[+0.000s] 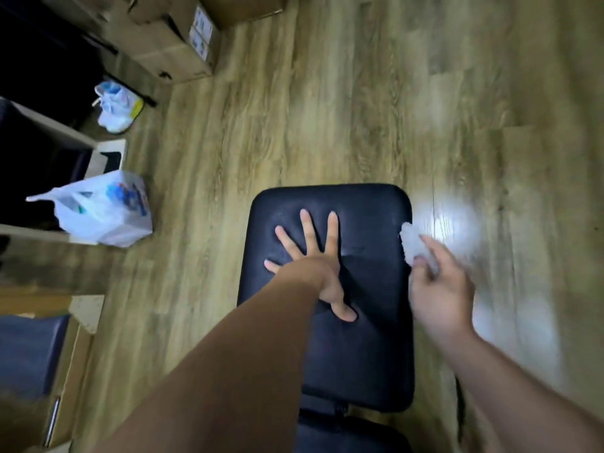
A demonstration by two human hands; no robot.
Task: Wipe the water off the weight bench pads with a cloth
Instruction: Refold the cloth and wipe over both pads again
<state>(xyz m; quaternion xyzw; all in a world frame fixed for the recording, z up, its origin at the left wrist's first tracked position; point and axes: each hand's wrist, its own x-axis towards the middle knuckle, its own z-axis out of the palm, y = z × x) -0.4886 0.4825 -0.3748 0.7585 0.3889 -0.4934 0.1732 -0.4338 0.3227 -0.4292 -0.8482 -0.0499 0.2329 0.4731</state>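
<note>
- Pressing flat with spread fingers, the left hand rests on the black bench pad.
- The right hand pinches a white cloth at the pad's right edge, above wood flooring.

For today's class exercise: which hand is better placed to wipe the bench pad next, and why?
Right. The right hand grips the cloth at the right edge of the pad; the left hand lies flat on the pad, holding nothing.
</note>
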